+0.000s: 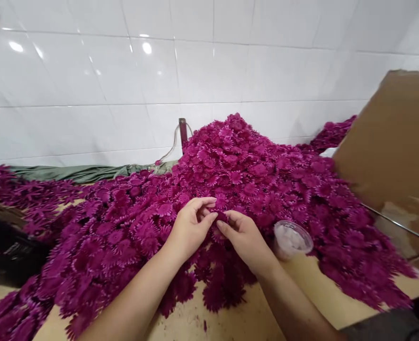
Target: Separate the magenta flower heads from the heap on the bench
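My left hand (191,228) and my right hand (245,239) meet at the middle of the view, over the front of a large heap of magenta flower heads (236,161). Thumb and fingers of each are closed in a pinch. Between the fingertips shows a small part of a magenta flower (222,217), mostly covered by the fingers. Just right of my right hand stands a clear plastic cup (292,238) with something whitish in it. Below my hands, more loose flowers (220,284) lie on the pale tabletop (195,317).
The heap rises against a white tiled wall (209,71). A brown cardboard box (394,156) leans in at the right. Green cloth (77,173) lies along the wall at the left. A black container (10,255) stands at the left edge. Behind the heap rises a dark red post (182,130).
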### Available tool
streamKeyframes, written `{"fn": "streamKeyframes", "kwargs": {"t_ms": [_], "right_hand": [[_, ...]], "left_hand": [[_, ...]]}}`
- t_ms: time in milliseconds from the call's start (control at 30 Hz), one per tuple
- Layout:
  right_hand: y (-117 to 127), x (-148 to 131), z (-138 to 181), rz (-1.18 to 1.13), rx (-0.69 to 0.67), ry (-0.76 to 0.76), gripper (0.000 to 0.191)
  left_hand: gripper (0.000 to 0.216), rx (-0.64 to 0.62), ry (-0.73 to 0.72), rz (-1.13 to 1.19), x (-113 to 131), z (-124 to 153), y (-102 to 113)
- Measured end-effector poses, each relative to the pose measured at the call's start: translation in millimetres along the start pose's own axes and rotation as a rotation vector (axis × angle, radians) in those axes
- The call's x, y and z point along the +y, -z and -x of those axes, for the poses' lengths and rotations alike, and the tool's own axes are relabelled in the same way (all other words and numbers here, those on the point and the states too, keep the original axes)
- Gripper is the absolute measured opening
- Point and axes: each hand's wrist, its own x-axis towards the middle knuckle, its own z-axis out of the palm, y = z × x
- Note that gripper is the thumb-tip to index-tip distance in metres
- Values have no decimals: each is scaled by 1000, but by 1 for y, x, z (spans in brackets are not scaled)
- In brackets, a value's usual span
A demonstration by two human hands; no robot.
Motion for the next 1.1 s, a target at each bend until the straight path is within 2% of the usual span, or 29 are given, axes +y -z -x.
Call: {"fn": "streamKeyframes", "kwargs": {"t_ms": [133,233,300,367,467,567,633,700,800,833,900,967,1100], "right_hand": [[6,4,4,130,113,45,17],[8,5,5,267,159,97,17],[10,6,6,310,171,103,18],[14,7,7,254,123,62,21],[17,9,10,29,-21,-23,29],[19,6,13,-56,-45,-42,31],[27,-1,17,95,-14,2,28],[44,-13,20,363,31,70,21],[88,-30,27,743,132,146,16],[103,-34,28,872,96,144,18],[128,-36,31,1106,111,71,18],[140,-32,31,1281,91,-59,15],[133,-20,26,1411,-69,-236,16]], "left_hand": [[11,-29,46,-148,-4,3,-7],[21,-1,39,-319,-6,6,-10],[28,-18,32,-336,-8,8,-11],[33,-108,69,-203,-10,10,-12],[36,-248,157,83,-10,14,-13],[39,-275,180,199,-7,17,-13],[39,-288,186,176,-6,18,-13],[37,-332,192,133,-5,18,-15],[31,-385,202,116,-7,19,-17],[29,-383,211,119,-8,19,-19],[24,-368,225,111,-10,19,-21],[21,-365,220,83,-11,20,-23],[18,-373,193,35,-14,21,-24]]}}
